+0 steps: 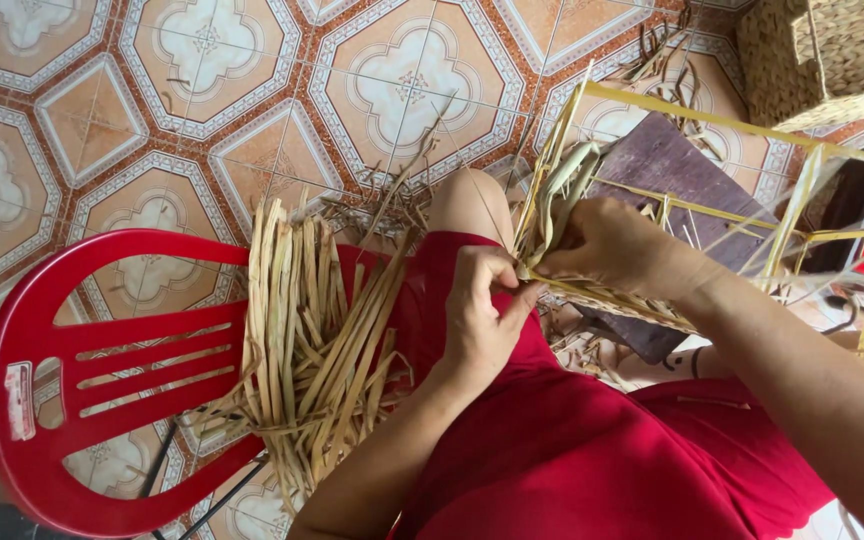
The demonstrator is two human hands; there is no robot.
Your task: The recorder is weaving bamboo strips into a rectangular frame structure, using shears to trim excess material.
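Single head-worn camera looks steeply down, close over the lap.

glossy red plastic chair (102, 360), dry fibrous straw strips (312, 340), glazed floor tiles (152, 90)

- Dried straw strands (552, 200): pale yellow-green, bunched and bent, pinched against the frame's near corner.
- Yellow wire frame (752, 130): open, box-shaped, tilted above the lap.

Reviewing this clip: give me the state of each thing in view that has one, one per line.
left hand: pinching straw strands at the frame
right hand: gripping strands against the frame
yellow frame: partly wrapped, mostly bare
straw bundle: loose, lying on the chair
red chair: tipped on its side
woven basket: finished
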